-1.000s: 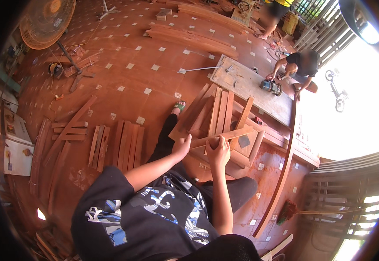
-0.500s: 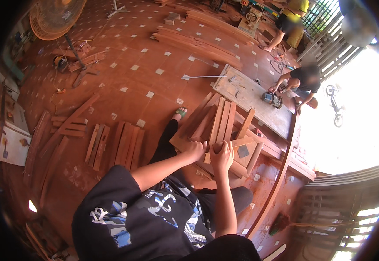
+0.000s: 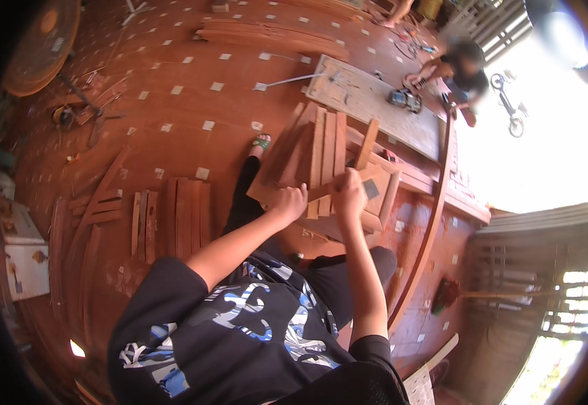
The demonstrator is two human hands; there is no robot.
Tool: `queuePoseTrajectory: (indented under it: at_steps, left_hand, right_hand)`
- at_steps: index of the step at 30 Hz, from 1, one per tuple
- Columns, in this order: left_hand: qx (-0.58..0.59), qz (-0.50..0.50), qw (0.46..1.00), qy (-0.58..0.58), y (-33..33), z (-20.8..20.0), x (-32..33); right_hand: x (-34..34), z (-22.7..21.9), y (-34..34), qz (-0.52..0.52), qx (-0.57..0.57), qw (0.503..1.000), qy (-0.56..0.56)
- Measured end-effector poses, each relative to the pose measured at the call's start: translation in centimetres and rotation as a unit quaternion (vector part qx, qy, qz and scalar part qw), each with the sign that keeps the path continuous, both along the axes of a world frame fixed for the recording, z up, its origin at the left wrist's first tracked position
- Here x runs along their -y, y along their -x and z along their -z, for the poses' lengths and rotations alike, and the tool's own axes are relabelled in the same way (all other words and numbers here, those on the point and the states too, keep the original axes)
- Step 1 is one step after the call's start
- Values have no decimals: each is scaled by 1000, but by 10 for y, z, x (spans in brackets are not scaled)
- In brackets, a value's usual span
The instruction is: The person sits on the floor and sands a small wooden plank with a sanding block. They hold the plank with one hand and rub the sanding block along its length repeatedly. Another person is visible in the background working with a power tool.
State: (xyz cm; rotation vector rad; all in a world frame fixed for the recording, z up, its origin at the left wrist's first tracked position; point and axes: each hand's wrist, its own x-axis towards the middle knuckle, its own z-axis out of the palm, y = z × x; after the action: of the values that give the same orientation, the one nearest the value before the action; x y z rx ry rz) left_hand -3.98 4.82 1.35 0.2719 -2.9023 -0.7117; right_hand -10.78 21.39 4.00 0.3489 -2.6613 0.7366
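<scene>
My left hand (image 3: 291,202) is closed around the near end of a short wooden strip (image 3: 320,192). My right hand (image 3: 350,194) grips the same strip further along, fist closed, with the strip's other end showing past it. The strip lies crosswise above several upright-lying wooden slats (image 3: 327,145) on a low wooden work surface (image 3: 392,185). A small dark grey square pad (image 3: 371,189) sits just right of my right hand. One more strip (image 3: 367,144) slants away beyond that hand.
Stacked boards (image 3: 191,212) lie on the tiled floor at left. A long wooden rail (image 3: 435,202) runs along my right. Ahead, a co-worker (image 3: 466,67) crouches by a power tool (image 3: 406,100) on a large board (image 3: 348,88). A broom (image 3: 446,295) lies at right; a fan (image 3: 44,44) stands far left.
The whole view has shifted, so the scene sits higher in the picture. My hands are further apart along the strip, and both still hold it.
</scene>
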Motion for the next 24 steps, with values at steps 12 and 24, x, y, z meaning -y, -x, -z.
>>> queuePoseTrajectory:
  at_steps: [12,24]
  left_hand:
    - [43,24,999,11,3,-5,-3]
    - [32,31,999,29,-1,-1,-1]
  right_hand:
    - [-45,-3,44,85,-43,990,-100]
    - [12,-18,0,-71,85,993,-34]
